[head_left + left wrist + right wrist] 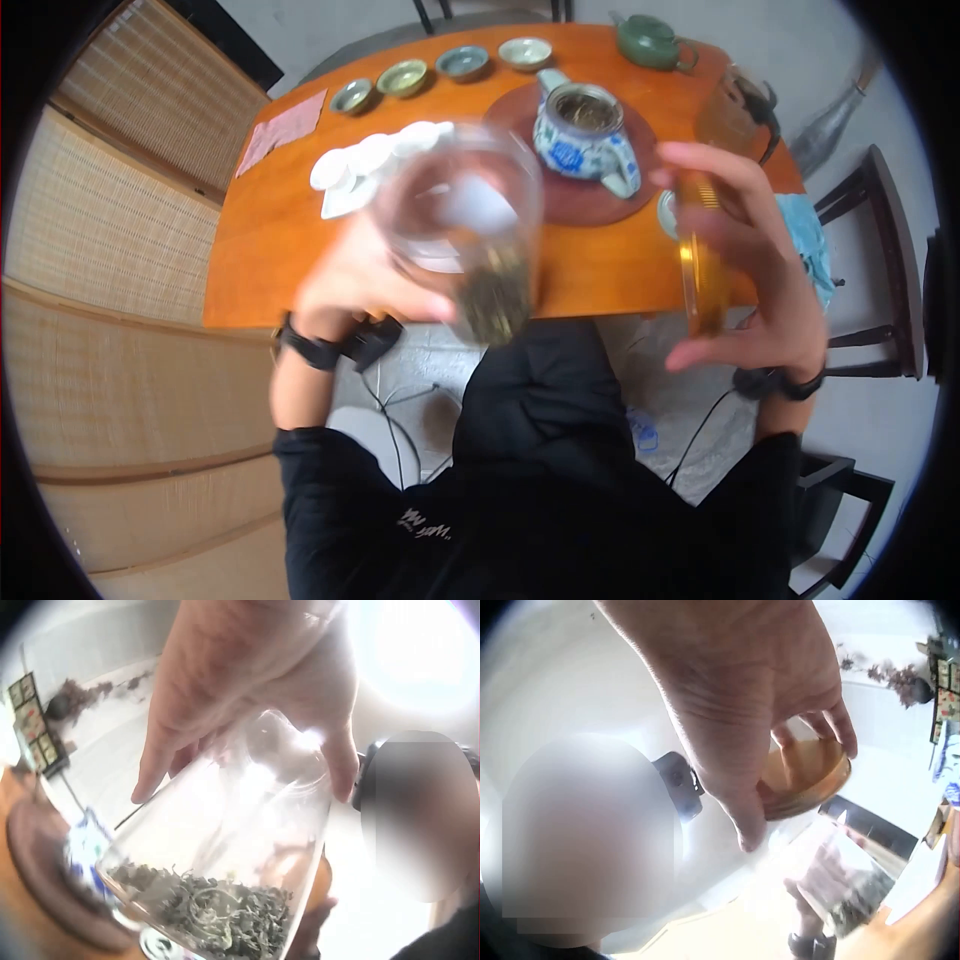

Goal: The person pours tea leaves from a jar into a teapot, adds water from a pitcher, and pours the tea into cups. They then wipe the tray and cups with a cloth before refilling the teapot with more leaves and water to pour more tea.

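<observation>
My left hand [355, 280] grips a clear jar [465, 200], held tilted above the table's front edge. Dried tea leaves [217, 907] lie heaped at the jar's lower end in the left wrist view. To the right, my right hand [775, 260] holds a round golden lid [806, 776] by its rim, thumb on one side and fingers on the other. The lid is apart from the jar. Between and beyond the hands, a blue-and-white teapot [565, 155] stands uncovered on a round brown board [510, 115], with brownish contents showing in its mouth.
White cups [370, 155] sit on a white tray [340, 203]. Several small bowls [402, 78] line the back edge beside a pink cloth [282, 130]. A green teapot [650, 42] and a glass pitcher [725, 110] stand at the right. A chair [880, 260] is beyond.
</observation>
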Demonstrator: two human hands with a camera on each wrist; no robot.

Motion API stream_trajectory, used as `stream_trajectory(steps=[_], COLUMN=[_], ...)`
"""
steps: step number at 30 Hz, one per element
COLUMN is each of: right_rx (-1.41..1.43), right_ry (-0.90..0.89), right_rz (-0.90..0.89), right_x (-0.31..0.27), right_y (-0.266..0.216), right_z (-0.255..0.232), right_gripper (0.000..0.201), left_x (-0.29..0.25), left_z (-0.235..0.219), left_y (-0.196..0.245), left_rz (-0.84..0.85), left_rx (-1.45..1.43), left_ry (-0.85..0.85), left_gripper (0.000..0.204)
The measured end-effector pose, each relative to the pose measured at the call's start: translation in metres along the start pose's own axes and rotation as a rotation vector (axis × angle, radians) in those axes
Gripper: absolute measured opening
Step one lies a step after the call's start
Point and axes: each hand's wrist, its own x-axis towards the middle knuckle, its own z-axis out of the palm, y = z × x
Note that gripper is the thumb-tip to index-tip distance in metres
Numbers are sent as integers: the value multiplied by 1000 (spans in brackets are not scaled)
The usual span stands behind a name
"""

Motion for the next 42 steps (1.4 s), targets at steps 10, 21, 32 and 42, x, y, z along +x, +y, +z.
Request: stream_trajectory(steps=[10,21,32,42], right_rx=[56,17,202,411], right_ry=[-757,-621,-796,-638], right_rz=[-169,-474,-596,-857], right_x=[74,57,19,-2], right_y=[-17,-52,-89,-83], right_z=[76,118,160,215], right_gripper=[65,21,20,22], left_x=[-82,-87,-94,-129], left_z=[69,60,142,150], left_y=[-62,-81,-120,-135], left_rz=[-257,-218,382,332], left_rx=[-162,-65,-319,-281], left_ry=[-12,-425,-1012,-902], left_gripper=[97,71,78,76])
